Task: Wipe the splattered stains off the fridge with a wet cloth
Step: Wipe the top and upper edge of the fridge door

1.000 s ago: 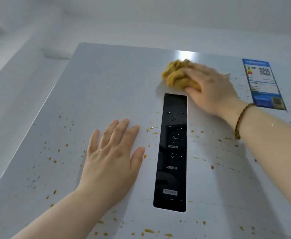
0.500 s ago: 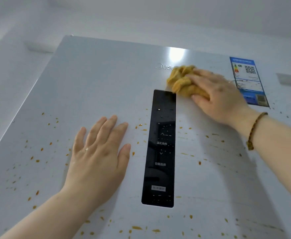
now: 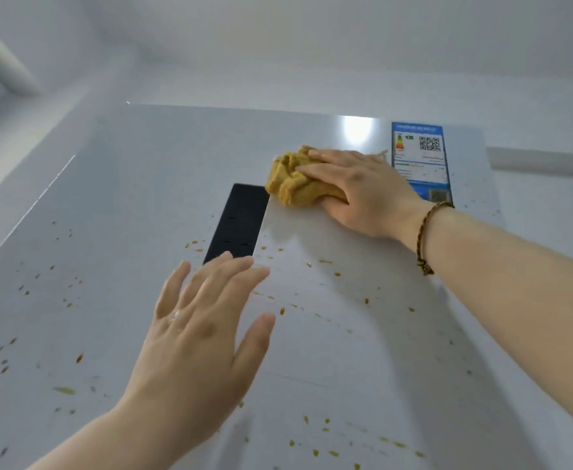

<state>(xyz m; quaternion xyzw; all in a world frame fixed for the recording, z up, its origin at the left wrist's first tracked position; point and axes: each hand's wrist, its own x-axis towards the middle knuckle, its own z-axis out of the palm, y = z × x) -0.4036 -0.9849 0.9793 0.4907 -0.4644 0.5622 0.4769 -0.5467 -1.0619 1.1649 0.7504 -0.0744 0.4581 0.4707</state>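
Head view: the fridge [image 3: 142, 198] door filled most of the frame, seen from below, grey and matte. The cloth [image 3: 295, 184], yellow and bunched, sat high on the door, just beside the upper right corner of the black control panel [image 3: 241, 222]. The right hand [image 3: 363, 191] held the cloth against the door, fingers laid over the top of the bunch and thumb drawn in along its lower edge, clamped on it. A braided bracelet [image 3: 426, 239] circled that wrist. The blue energy label [image 3: 420, 161] lay just beyond the right hand. The left hand [image 3: 203, 327] was spread, fingers straight and a little apart, holding nothing, its fingertips over the panel's lower end; contact with the door could not be told. Brown stains [image 3: 281, 311] speckled the door's lower half, on both sides of the panel.
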